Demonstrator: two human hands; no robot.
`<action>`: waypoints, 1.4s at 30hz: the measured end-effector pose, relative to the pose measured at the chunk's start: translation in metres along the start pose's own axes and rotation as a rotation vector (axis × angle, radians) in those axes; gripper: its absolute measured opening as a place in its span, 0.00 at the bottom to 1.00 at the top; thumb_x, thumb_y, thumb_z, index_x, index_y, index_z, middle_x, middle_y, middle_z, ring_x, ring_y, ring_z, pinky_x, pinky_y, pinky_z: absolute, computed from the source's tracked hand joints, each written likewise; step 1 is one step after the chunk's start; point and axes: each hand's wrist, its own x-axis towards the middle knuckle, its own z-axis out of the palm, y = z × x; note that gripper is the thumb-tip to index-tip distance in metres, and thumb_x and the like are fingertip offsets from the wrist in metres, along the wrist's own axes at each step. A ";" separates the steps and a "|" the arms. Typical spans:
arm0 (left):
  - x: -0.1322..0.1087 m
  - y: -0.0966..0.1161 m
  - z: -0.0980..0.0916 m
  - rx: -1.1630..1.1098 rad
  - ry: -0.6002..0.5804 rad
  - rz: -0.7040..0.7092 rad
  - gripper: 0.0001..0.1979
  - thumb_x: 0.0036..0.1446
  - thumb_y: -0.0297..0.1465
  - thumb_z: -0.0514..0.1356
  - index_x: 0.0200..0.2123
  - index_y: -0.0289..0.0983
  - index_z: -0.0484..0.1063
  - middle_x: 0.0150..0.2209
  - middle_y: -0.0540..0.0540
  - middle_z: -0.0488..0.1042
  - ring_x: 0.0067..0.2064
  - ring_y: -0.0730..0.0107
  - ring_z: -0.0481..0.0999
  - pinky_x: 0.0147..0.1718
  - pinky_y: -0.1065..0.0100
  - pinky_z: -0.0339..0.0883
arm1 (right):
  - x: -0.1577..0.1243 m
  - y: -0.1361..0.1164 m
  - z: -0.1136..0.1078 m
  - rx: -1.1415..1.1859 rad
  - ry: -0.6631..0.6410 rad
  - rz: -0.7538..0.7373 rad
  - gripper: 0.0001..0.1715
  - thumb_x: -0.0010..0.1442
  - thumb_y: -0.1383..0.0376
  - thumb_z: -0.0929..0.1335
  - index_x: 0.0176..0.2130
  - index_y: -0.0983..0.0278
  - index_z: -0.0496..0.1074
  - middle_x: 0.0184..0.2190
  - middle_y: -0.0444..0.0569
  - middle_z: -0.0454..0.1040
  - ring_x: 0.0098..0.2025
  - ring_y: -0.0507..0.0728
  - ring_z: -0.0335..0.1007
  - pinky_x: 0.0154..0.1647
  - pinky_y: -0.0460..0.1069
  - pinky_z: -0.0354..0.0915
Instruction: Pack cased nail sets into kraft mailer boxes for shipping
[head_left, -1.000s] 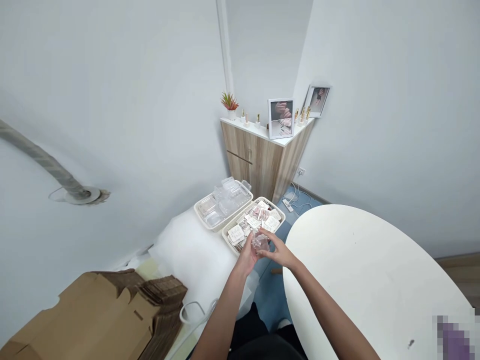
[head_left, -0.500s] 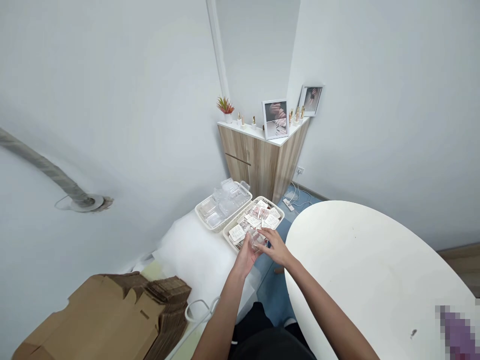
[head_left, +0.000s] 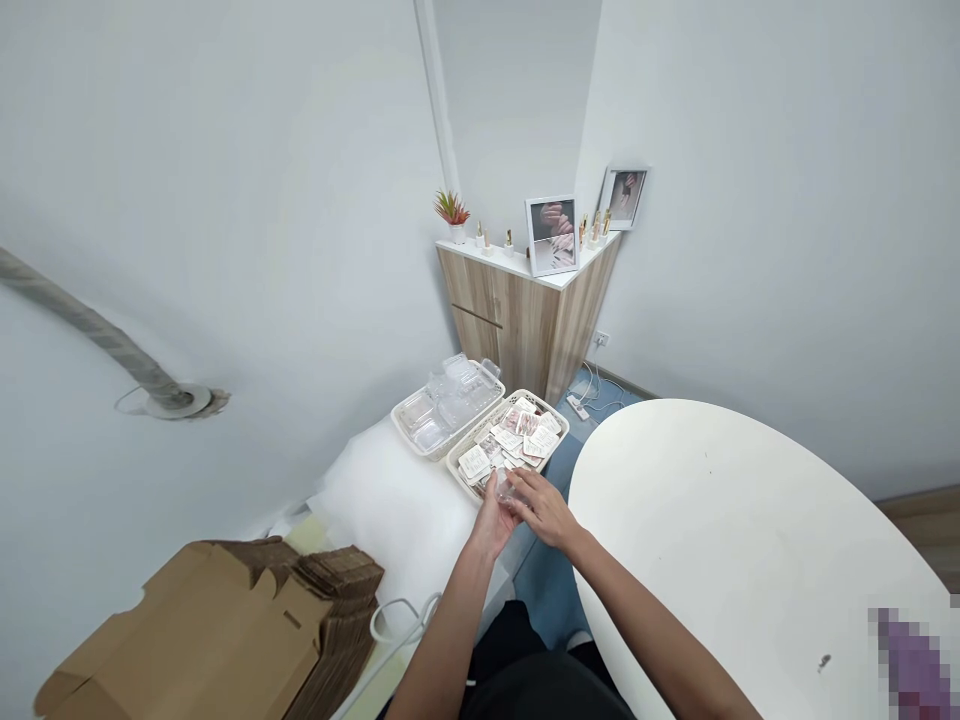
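Observation:
My left hand [head_left: 491, 524] and my right hand [head_left: 544, 509] meet just above the near corner of a beige plastic basket [head_left: 517, 398]. Between them they hold a small clear plastic container [head_left: 506, 490], partly hidden by my fingers. The basket is full of white-backed flat packets [head_left: 474, 462] with pink contents. Beside it, a second beige basket [head_left: 420, 447] holds stacked clear plastic containers [head_left: 450, 400].
White sheeting [head_left: 397, 510] lies under the baskets. A round white table [head_left: 750, 540] stands to the right. Flattened cardboard boxes [head_left: 225, 630] lie at lower left. Ahead, a wood-veneer cabinet [head_left: 517, 320] carries framed photos and small bottles, with a power strip [head_left: 577, 407] on the blue floor.
My hands have come closer together around the clear container and sit slightly lower. The head view has shifted only slightly.

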 end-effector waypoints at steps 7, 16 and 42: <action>0.005 0.001 -0.012 0.018 -0.024 -0.020 0.24 0.66 0.45 0.49 0.51 0.33 0.71 0.40 0.41 0.79 0.34 0.70 0.78 0.31 0.70 0.73 | 0.002 0.001 0.006 -0.022 -0.016 0.001 0.29 0.69 0.55 0.56 0.64 0.61 0.58 0.60 0.56 0.66 0.62 0.60 0.60 0.63 0.59 0.58; 0.010 0.002 -0.010 -0.076 0.043 -0.013 0.20 0.68 0.42 0.48 0.47 0.34 0.71 0.34 0.46 0.78 0.28 0.75 0.76 0.29 0.74 0.72 | 0.006 0.004 0.017 0.009 0.041 0.033 0.29 0.69 0.54 0.54 0.61 0.62 0.63 0.57 0.56 0.69 0.59 0.59 0.63 0.58 0.56 0.63; 0.011 0.026 -0.009 0.503 0.166 0.281 0.32 0.51 0.48 0.66 0.57 0.42 0.68 0.49 0.42 0.75 0.37 0.65 0.80 0.33 0.67 0.76 | 0.042 -0.001 -0.021 0.223 -0.222 0.104 0.26 0.66 0.63 0.57 0.62 0.60 0.60 0.40 0.48 0.78 0.37 0.56 0.72 0.42 0.49 0.63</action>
